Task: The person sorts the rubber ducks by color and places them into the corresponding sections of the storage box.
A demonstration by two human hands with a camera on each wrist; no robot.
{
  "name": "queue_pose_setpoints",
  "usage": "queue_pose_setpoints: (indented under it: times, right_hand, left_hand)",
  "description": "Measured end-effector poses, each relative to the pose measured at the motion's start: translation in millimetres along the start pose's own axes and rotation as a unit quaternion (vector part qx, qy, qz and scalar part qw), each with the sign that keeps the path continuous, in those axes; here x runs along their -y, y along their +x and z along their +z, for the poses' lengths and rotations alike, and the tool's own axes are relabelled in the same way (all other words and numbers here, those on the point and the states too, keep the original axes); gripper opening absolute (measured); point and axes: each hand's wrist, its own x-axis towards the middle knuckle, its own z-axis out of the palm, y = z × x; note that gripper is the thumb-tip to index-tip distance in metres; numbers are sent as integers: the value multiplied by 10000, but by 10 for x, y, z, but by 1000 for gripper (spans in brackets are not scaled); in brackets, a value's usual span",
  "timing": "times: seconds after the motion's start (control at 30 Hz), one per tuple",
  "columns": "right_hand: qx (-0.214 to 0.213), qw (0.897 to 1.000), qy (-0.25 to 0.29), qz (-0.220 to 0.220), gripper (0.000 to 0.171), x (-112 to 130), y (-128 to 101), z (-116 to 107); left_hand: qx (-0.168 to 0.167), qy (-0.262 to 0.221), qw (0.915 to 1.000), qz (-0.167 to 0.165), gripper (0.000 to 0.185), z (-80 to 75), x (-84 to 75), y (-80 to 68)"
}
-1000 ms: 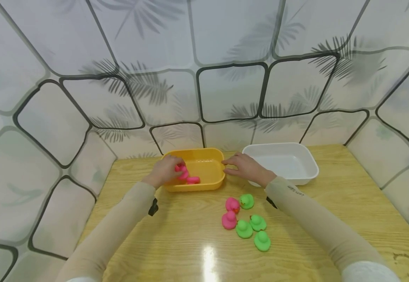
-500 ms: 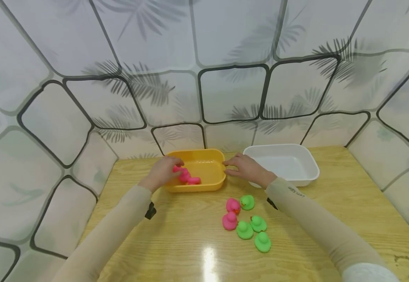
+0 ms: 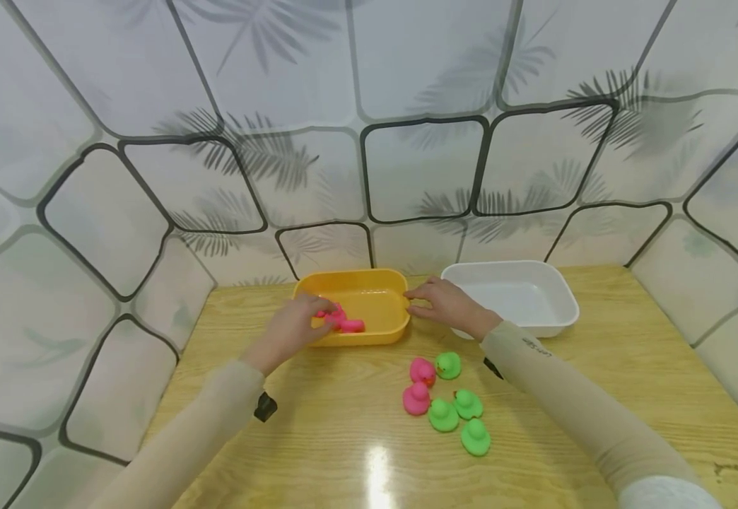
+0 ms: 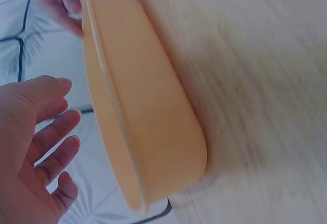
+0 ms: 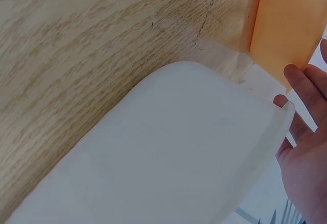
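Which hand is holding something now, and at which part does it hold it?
The left hand is open and holds nothing. The right hand touches the right end rim of the yellow tub; a real grip cannot be told.

My left hand point(image 3: 293, 326) hovered at the yellow tub's point(image 3: 369, 338) left rim, fingers loose, with bare table point(image 3: 318, 431) below it in the lower left of the frame. My right hand point(image 3: 440, 304) filled the gap between that tub and the white tub point(image 3: 556, 318). Centre-bottom, the cluster of pink and green ducks point(image 3: 447, 399) blocked the way.
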Motion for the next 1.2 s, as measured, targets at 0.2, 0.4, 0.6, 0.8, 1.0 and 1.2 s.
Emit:
queue_pose_setpoints:
  times: [0.2, 0.4, 0.6, 0.8, 1.0, 1.2]
  right_hand:
    - [-17, 10000, 46, 2, 42, 16, -14, -8]
    - [-4, 10000, 20, 41, 42, 19, -17, -9]
    - [52, 9999, -5, 111, 42, 16, -8, -9]
    - [97, 9998, -3, 178, 42, 4, 6, 7]
    - [74, 9998, -61, 178, 42, 23, -5, -8]
    - [31, 9999, -79, 120, 42, 30, -12, -22]
  left_hand:
    - [-133, 101, 9987, 489, 23, 90, -179, -88]
    - [-157, 180, 9965, 797, 29, 213, -385, -156]
    - [25, 135, 9966, 814, 31, 332, -584, -220]
    - [477, -161, 9965, 672, 29, 548, -713, -252]
    - [596, -213, 9957, 680, 29, 709, -826, -231]
    - [473, -246, 9947, 876, 30, 820, -920, -181]
